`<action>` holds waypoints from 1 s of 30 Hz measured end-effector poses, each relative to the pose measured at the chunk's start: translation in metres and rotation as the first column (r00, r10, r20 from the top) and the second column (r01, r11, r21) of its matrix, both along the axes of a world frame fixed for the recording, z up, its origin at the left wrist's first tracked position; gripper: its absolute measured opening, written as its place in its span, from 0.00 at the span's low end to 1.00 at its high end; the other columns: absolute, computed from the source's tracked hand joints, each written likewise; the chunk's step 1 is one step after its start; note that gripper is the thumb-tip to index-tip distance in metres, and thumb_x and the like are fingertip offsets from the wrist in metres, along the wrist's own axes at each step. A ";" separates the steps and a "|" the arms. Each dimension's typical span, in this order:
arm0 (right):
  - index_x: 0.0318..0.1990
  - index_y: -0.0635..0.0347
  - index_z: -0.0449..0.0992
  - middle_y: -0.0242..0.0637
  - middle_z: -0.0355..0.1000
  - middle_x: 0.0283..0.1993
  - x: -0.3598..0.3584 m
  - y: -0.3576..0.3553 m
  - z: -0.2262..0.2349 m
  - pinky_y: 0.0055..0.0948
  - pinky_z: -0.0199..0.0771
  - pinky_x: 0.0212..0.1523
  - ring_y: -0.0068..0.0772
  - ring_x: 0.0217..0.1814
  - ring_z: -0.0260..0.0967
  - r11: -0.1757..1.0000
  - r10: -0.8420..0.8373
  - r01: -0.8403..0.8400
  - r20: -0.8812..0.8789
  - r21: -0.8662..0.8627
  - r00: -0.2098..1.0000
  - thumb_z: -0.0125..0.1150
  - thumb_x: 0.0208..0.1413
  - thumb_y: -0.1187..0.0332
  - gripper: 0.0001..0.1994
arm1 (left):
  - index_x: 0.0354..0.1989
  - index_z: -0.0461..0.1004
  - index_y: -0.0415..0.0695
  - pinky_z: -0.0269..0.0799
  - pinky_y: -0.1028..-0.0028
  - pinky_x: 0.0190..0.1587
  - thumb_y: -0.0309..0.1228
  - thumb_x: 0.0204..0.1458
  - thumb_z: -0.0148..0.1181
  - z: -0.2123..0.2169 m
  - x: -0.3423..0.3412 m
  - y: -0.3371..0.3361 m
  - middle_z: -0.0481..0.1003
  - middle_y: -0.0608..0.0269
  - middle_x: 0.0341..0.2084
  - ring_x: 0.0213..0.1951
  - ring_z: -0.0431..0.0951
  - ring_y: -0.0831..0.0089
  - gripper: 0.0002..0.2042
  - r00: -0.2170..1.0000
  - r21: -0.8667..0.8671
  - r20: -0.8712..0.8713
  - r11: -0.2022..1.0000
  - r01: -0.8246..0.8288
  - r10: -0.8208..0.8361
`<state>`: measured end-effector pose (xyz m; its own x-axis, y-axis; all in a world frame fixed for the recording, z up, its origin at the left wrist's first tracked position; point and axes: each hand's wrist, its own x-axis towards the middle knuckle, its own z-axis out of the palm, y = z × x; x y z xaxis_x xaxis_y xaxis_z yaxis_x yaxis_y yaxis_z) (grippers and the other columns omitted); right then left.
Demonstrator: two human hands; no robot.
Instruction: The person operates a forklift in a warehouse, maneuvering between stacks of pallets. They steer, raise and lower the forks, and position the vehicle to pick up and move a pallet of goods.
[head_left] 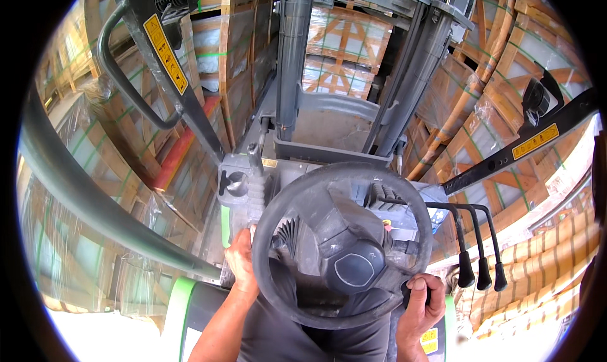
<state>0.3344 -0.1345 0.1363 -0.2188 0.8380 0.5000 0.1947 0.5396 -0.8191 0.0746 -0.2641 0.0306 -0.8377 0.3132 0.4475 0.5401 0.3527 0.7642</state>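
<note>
A dark, dusty steering wheel (346, 170) fills the middle, tilted toward me. At its lower right, my right hand (425, 302) is closed round a black knob (406, 291) on the rim, thumb on top. My left hand (241, 259) is closed beside the wheel's left rim, with a small pale bit showing at the fingertips; what it grips is hidden. Just ahead of that hand stands a grey ribbed lever grip (255, 194). Three black-knobbed control levers (483, 275) rise to the right of the wheel, untouched.
Ahead stands the forklift mast (294, 65), with stacked wooden crates (341, 42) visible beyond it. Plastic-wrapped crates (136, 134) line the left side, and more crates (506, 112) the right. A curved grab handle (114, 65) is fixed to the left frame post (205, 122). Pedals (384, 196) show through the wheel.
</note>
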 end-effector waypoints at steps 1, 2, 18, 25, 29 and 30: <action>0.38 0.65 0.74 0.33 0.72 0.32 0.004 -0.002 -0.002 0.22 0.66 0.34 0.22 0.32 0.66 1.000 0.001 -0.001 0.011 0.002 1.000 0.59 0.63 0.75 0.03 | 0.33 0.75 0.35 0.70 0.59 0.30 0.19 0.49 0.57 -0.001 0.002 -0.003 0.73 0.45 0.22 0.25 0.75 0.45 0.04 1.000 -0.002 0.009 1.000 -0.001 0.001; 0.38 0.65 0.74 0.33 0.72 0.32 0.007 -0.004 -0.003 0.22 0.66 0.34 0.22 0.32 0.66 1.000 0.001 -0.002 0.023 0.005 1.000 0.59 0.63 0.75 0.03 | 0.33 0.75 0.35 0.70 0.59 0.30 0.20 0.49 0.57 -0.003 0.005 -0.007 0.73 0.45 0.22 0.25 0.75 0.45 0.04 1.000 -0.003 0.018 1.000 -0.002 0.002; 0.36 0.66 0.76 0.30 0.71 0.30 0.013 -0.013 -0.003 0.20 0.63 0.33 0.18 0.31 0.64 0.995 -0.060 0.064 -0.049 0.080 0.997 0.60 0.64 0.72 0.06 | 0.24 0.69 0.39 0.66 0.55 0.27 0.35 0.63 0.53 -0.009 0.031 -0.034 0.70 0.46 0.19 0.23 0.72 0.43 0.16 1.000 0.030 -0.003 0.999 -0.017 0.017; 0.37 0.65 0.77 0.33 0.73 0.29 0.034 -0.006 0.003 0.25 0.66 0.31 0.22 0.29 0.66 0.997 -0.048 0.056 -0.135 0.052 0.990 0.63 0.60 0.74 0.03 | 0.25 0.70 0.38 0.66 0.55 0.27 0.34 0.62 0.53 -0.015 0.067 -0.049 0.71 0.46 0.20 0.23 0.73 0.44 0.15 1.000 0.025 -0.007 0.999 -0.021 0.022; 0.36 0.65 0.78 0.33 0.73 0.29 0.039 -0.004 0.016 0.24 0.66 0.31 0.21 0.29 0.65 0.998 -0.041 0.047 -0.158 0.036 0.987 0.64 0.61 0.73 0.04 | 0.27 0.71 0.37 0.66 0.55 0.28 0.32 0.60 0.53 -0.011 0.088 -0.055 0.71 0.46 0.21 0.23 0.73 0.45 0.12 0.999 0.053 -0.042 0.999 0.004 -0.001; 0.36 0.65 0.78 0.32 0.73 0.28 0.041 -0.002 0.015 0.24 0.66 0.31 0.20 0.29 0.65 0.999 -0.039 0.044 -0.160 0.028 0.986 0.64 0.61 0.73 0.04 | 0.27 0.72 0.37 0.66 0.54 0.28 0.32 0.60 0.54 -0.014 0.093 -0.057 0.71 0.46 0.21 0.23 0.73 0.45 0.12 0.999 0.035 -0.046 0.999 -0.003 0.005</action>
